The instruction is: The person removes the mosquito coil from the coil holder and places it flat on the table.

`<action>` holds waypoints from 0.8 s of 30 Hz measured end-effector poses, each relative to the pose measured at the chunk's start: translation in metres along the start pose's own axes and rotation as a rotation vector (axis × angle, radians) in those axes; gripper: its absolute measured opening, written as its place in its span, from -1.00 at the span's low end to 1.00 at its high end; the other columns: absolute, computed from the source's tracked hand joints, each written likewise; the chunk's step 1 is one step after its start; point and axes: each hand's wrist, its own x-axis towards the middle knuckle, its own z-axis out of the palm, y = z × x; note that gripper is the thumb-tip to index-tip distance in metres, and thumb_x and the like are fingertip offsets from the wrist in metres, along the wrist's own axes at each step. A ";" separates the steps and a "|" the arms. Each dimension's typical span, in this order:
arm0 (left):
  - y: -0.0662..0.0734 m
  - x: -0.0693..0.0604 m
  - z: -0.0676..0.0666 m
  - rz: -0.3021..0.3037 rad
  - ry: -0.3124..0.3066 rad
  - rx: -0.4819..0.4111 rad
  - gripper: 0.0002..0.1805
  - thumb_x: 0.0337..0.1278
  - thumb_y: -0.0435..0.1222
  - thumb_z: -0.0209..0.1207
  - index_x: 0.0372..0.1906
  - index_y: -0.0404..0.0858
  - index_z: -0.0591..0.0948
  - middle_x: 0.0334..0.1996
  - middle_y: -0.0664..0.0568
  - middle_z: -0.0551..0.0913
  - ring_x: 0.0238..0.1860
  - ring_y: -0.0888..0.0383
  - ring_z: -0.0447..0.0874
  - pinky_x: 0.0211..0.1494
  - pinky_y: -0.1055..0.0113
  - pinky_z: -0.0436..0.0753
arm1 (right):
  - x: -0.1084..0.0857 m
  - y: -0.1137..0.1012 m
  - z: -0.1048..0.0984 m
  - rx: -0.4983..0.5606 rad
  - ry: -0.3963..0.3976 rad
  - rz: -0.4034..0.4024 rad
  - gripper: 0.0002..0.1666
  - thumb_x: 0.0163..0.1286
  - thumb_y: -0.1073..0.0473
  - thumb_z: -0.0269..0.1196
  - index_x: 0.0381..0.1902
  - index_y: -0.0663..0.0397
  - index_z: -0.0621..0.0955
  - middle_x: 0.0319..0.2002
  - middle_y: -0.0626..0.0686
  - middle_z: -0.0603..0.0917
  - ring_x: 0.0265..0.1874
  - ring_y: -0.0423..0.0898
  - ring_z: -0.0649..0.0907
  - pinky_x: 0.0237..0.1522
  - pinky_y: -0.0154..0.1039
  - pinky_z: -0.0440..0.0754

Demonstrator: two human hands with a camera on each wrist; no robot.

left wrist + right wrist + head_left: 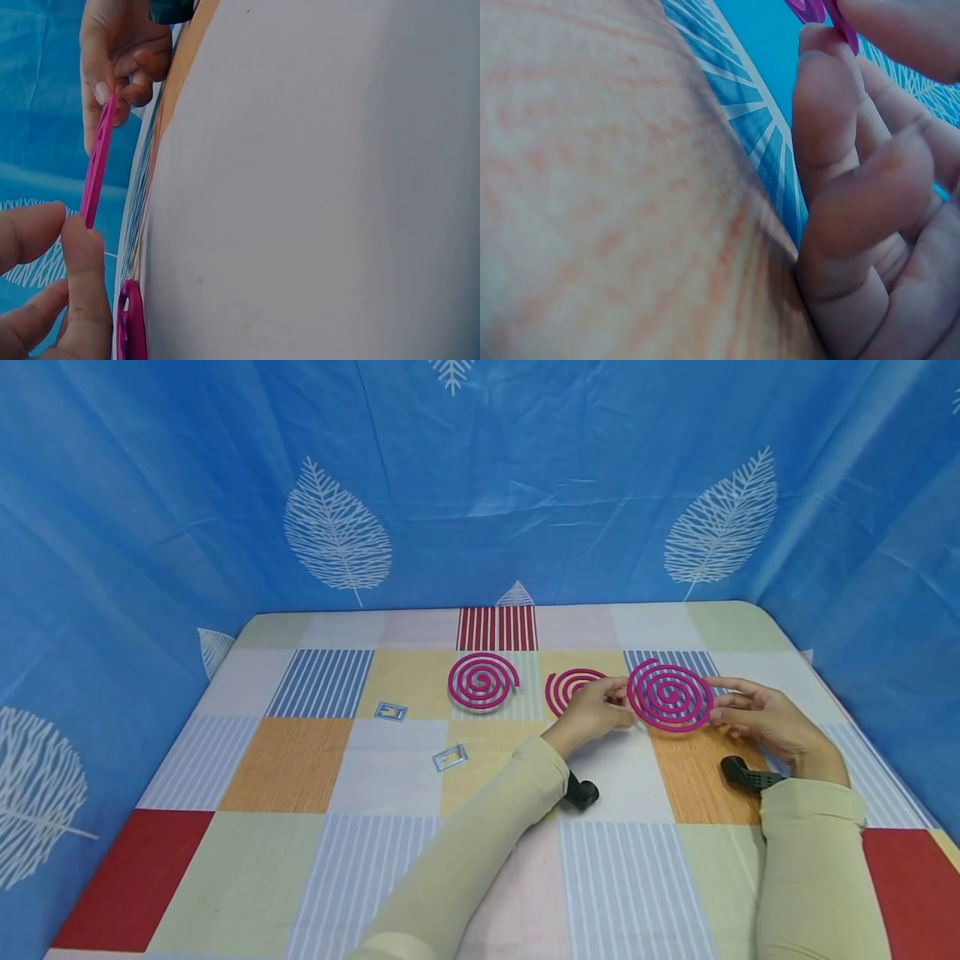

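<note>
Both hands hold a magenta mosquito coil (670,695) above the right part of the table, by opposite edges. My left hand (592,717) pinches its left edge between thumb and finger. On the opposite edge, my right hand (774,727) pinches with thumb and fingers. The left wrist view catches this coil (99,161) edge-on between the hands. A second coil (548,692) lies on the cloth, partly hidden behind the left hand. Further left sits a third coil (481,680). In the right wrist view, only a corner of the held coil (810,9) shows.
Two small, thin rectangular pieces with cut-outs, one (392,712) farther back and another (450,757) nearer, lie left of the coils. A patchwork cloth (277,768) covers the table. Blue curtains (487,485) with white leaf prints enclose the back and sides.
</note>
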 end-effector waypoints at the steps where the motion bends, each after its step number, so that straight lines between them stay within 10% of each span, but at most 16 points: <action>1: 0.000 0.000 0.001 -0.002 0.002 0.006 -0.26 0.16 -0.54 0.42 0.50 -0.23 0.58 0.01 0.09 0.66 -0.12 0.34 0.52 -0.10 0.51 0.65 | 0.000 0.000 0.000 -0.003 0.000 0.001 -0.45 0.61 0.31 0.30 0.04 -0.70 0.67 -0.23 -0.20 0.83 -0.37 -0.17 0.68 -0.32 -0.34 0.67; 24: -0.001 0.001 0.005 -0.026 -0.004 0.011 -0.32 0.25 -0.50 0.39 0.49 -0.34 0.56 0.30 -0.12 0.71 0.10 0.14 0.76 -0.01 0.49 0.73 | 0.000 0.007 0.002 0.033 -0.008 -0.023 -0.43 0.57 0.43 0.28 -0.05 -0.58 0.70 -0.24 -0.20 0.80 -0.29 -0.28 0.74 -0.27 -0.40 0.75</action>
